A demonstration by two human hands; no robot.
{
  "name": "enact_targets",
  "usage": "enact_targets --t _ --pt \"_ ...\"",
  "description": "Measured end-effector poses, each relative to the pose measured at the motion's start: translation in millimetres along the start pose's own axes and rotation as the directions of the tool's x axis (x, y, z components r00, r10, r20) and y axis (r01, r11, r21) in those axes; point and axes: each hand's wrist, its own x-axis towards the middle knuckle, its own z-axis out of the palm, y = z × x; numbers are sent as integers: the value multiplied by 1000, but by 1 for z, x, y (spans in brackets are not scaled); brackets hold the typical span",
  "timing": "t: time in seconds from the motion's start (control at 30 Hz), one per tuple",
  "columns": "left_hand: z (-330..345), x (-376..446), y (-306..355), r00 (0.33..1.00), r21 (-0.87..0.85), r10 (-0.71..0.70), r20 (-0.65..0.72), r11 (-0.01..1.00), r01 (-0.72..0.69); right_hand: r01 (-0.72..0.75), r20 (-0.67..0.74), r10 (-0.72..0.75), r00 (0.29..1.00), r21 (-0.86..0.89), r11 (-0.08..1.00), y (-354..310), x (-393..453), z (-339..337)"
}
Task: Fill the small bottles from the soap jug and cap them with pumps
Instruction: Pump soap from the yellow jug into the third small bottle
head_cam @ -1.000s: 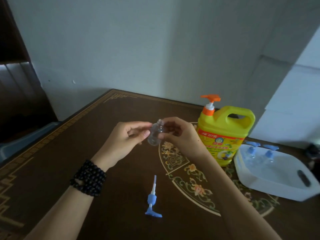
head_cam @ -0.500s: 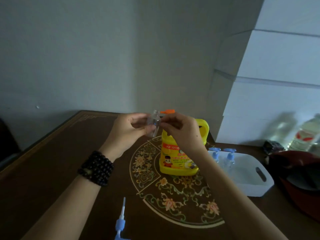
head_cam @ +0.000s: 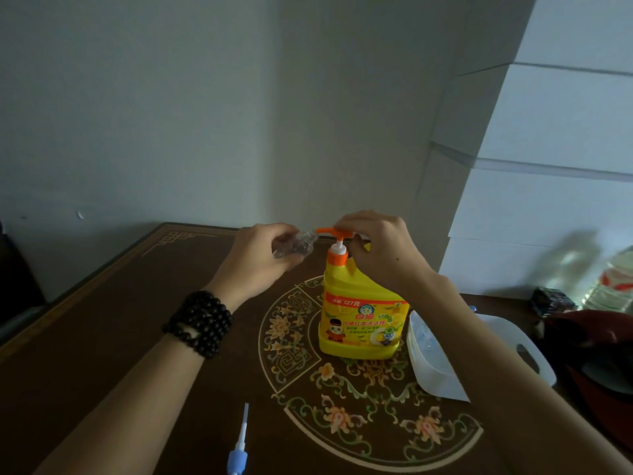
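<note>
The left hand grips a small clear bottle, tilted so that its open neck sits just beside the spout of the orange pump head on the yellow soap jug. The right hand rests on top of that pump head, fingers curved over it. The jug stands upright on the tabletop — a white bin sits just beside it. A loose blue pump lies on the tabletop near the front edge.
</note>
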Motion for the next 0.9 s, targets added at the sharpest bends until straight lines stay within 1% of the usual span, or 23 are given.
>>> enact_targets --t 0.1,0.2,0.3,0.4,0.57,0.7,0.9 --pt "-1 2 1 1000 37 4 0 999 -4 45 -7 -45 999 -2 999 3 -1 -2" --pt "-3 5 6 999 102 45 -5 994 -45 66 1 -66 998 10 998 3 0 -1" --pt "1 11 15 997 145 78 17 986 -80 91 5 -91 996 8 996 5 -1 -2" --pt "5 19 16 997 178 69 45 981 -76 108 8 -108 994 8 994 6 0 -3" --pt "11 20 14 999 130 24 47 991 -30 54 -53 -52 997 33 998 8 -2 4" --pt "14 18 12 999 124 14 34 992 -18 12 -64 -9 998 48 999 9 0 12" --pt "24 9 6 998 121 42 49 991 -48 21 -98 -12 995 92 996 6 -14 21"
